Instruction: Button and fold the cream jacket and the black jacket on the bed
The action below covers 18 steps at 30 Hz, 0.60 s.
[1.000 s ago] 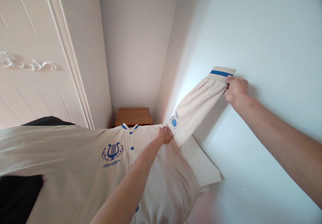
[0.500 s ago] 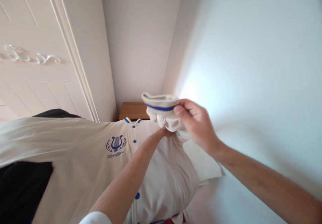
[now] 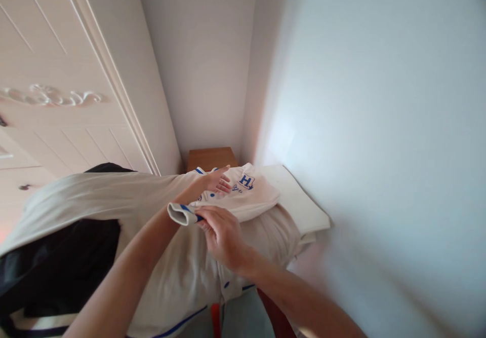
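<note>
A cream varsity jacket [image 3: 159, 267] with blue buttons and blue-striped edging lies spread out in front of me. One of its sleeves [image 3: 258, 201], marked with a blue H patch, is folded across the chest. My right hand [image 3: 226, 239] pinches the blue-striped cuff [image 3: 180, 214], whose opening faces left. Beyond it, my left hand [image 3: 215, 180] rests on the folded sleeve near the collar, fingers stretched out. My left forearm passes behind the cuff and covers part of the jacket front, and the chest emblem is mostly hidden.
Black cloth [image 3: 76, 267] lies under the jacket's other sleeve at left. A white folded item, perhaps a pillow [image 3: 299, 196], sits against the right wall [image 3: 379, 125]. A brown wooden surface [image 3: 212, 158] stands at the back, and a white cabinet [image 3: 76, 64] is at left.
My right hand has brought the cuff down and to the left, folding the sleeve over the jacket front. My left hand has moved left and up onto the sleeve near the collar.
</note>
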### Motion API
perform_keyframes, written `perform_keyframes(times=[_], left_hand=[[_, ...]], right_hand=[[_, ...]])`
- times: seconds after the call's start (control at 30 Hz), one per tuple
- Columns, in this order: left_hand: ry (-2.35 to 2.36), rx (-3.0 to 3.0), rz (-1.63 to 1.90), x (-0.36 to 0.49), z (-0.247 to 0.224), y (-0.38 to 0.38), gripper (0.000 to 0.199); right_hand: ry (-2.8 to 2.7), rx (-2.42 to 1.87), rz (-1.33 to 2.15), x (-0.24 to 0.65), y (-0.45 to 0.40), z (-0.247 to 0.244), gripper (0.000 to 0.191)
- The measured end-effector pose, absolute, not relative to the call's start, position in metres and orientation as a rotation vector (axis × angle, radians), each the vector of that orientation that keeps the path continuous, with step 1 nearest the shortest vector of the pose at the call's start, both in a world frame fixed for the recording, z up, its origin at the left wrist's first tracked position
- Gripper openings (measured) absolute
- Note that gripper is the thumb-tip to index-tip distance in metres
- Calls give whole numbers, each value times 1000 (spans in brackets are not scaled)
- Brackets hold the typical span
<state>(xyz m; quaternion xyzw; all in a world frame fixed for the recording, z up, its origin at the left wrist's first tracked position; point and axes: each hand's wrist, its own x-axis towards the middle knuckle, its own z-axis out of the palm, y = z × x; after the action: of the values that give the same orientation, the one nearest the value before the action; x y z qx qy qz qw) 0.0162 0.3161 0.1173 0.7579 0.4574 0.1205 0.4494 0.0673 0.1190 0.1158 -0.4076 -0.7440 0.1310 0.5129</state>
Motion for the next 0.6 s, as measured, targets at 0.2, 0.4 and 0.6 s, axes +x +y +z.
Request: perform_keyframes(times=[0.2,0.4,0.6], left_hand=[[1313,1698,-84,-27,114,287,69],[1495,1915,-83,-64,99,235,62],[1608,2048,171,-95,71,166,58]], right_hand=[[-2183,-792,464,48,113,75,31],[-2070,-828,600,107,91,65,29],[-1891,-1183,399,212,118,31,32]])
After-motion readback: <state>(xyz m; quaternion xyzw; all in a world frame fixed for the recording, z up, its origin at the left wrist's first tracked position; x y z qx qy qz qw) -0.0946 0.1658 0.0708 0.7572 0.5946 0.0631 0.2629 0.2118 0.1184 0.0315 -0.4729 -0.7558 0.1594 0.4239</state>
